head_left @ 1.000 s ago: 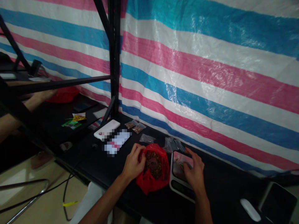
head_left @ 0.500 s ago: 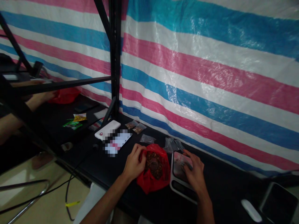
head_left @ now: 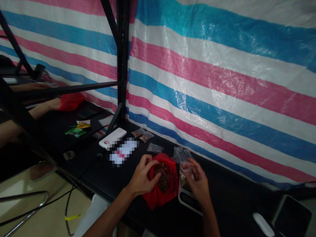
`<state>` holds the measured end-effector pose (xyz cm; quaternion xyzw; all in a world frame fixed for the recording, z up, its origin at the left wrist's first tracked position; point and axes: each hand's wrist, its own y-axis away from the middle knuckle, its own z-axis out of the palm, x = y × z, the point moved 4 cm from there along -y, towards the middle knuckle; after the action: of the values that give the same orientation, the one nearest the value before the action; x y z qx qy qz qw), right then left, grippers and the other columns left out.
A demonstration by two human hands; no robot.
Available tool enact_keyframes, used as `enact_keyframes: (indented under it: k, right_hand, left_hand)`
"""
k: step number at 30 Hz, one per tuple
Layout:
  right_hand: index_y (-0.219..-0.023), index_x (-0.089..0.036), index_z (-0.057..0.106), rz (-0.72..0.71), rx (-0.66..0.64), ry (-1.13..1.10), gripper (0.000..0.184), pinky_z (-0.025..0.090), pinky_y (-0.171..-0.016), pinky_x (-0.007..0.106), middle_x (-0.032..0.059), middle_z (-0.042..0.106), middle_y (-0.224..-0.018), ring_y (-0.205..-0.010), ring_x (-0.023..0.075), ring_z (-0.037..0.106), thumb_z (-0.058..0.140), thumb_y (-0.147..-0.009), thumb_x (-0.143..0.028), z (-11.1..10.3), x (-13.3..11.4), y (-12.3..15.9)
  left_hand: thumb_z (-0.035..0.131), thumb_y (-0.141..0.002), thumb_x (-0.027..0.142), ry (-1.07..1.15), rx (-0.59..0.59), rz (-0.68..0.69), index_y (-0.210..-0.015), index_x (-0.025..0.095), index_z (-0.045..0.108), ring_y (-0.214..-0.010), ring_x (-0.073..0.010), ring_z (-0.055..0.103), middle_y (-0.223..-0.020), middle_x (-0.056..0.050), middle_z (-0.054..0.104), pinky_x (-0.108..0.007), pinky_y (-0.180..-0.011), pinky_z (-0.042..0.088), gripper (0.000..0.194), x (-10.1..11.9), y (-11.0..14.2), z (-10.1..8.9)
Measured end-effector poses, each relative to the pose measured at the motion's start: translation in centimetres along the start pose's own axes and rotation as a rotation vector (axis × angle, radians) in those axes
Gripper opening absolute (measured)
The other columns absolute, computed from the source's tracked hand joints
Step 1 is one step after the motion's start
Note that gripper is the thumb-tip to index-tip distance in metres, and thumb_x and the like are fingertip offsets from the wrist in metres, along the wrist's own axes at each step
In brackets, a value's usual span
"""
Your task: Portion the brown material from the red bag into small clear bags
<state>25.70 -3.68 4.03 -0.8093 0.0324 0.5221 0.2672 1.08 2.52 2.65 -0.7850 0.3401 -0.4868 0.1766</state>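
Note:
An open red plastic bag [head_left: 159,192] of dark brown bits lies on the black table [head_left: 234,200]. My left hand [head_left: 144,176] reaches into its mouth, fingers pinched over the contents. My right hand [head_left: 197,181] holds a small clear pouch [head_left: 184,172] with brown bits in it, upright just right of the red bag and above a white scale [head_left: 189,199]. Empty clear pouches [head_left: 181,153] lie behind the scale near the striped tarp.
Two filled pouches [head_left: 142,135], a white device [head_left: 112,138] and a blurred card lie to the left by a black rack post [head_left: 122,62]. Another person's arm [head_left: 37,110] and red bag [head_left: 70,100] are at far left. A white object [head_left: 263,223] and dark tray sit at lower right.
My right hand lifted the small pouch off the scale and brought it beside the red bag. My left hand moved deeper into the red bag's opening.

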Motion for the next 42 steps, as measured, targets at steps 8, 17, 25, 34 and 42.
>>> enact_keyframes:
  k: [8,17,25,34,42]
  right_hand:
    - [-0.120,-0.026,0.068,0.077,-0.163,-0.098,0.043,0.052,-0.100,0.041,0.0056,0.070,-0.120,-0.112,0.0254,0.065,0.076,-0.078,-0.025,6.6,-2.7,2.5]
    - [-0.128,-0.022,0.061,0.164,-0.126,-0.199,0.046,0.053,-0.098,0.040,0.0086,0.071,-0.119,-0.108,0.0254,0.068,0.069,-0.087,-0.043,6.2,-2.3,2.5]
    - [-0.117,-0.023,0.063,0.183,-0.025,-0.285,0.039,0.056,-0.074,0.032,-0.0003,0.068,-0.081,-0.076,0.0200,0.068,0.073,-0.084,-0.041,6.2,-2.9,2.1]
    - [-0.099,-0.023,0.064,0.111,0.057,-0.214,0.022,0.050,-0.068,0.029,-0.0024,0.060,-0.076,-0.068,0.0171,0.059,0.070,-0.083,-0.037,5.9,-2.7,2.4]
    - [-0.125,-0.025,0.054,0.180,-0.080,-0.302,0.041,0.055,-0.076,0.031,-0.0014,0.065,-0.084,-0.079,0.0188,0.066,0.067,-0.090,-0.042,7.4,-2.4,2.6]
  left_hand:
    - [0.065,-0.090,0.038,-0.021,-0.195,0.102,-0.111,0.020,0.064,-0.095,-0.0224,0.059,-0.101,-0.008,0.059,-0.035,-0.081,0.052,0.028,0.8,-0.3,0.8]
    - [0.041,-0.101,0.026,0.046,-0.227,0.035,-0.110,0.020,0.063,-0.094,-0.0196,0.060,-0.103,-0.009,0.060,-0.033,-0.085,0.053,0.025,1.0,-0.4,0.6]
    - [0.041,-0.099,0.019,0.097,-0.244,0.051,-0.101,0.021,0.065,-0.091,-0.0194,0.061,-0.097,-0.008,0.064,-0.033,-0.080,0.052,0.024,1.2,-0.4,0.7]
    - [0.043,-0.096,0.016,0.060,-0.308,0.084,-0.087,0.021,0.062,-0.087,-0.0197,0.061,-0.090,-0.006,0.064,-0.033,-0.077,0.050,0.022,1.6,-0.4,1.0]
    - [0.049,-0.096,0.022,0.164,-0.217,0.013,-0.095,0.020,0.061,-0.083,-0.0175,0.059,-0.089,-0.005,0.063,-0.030,-0.073,0.048,0.012,1.2,-0.4,0.6]
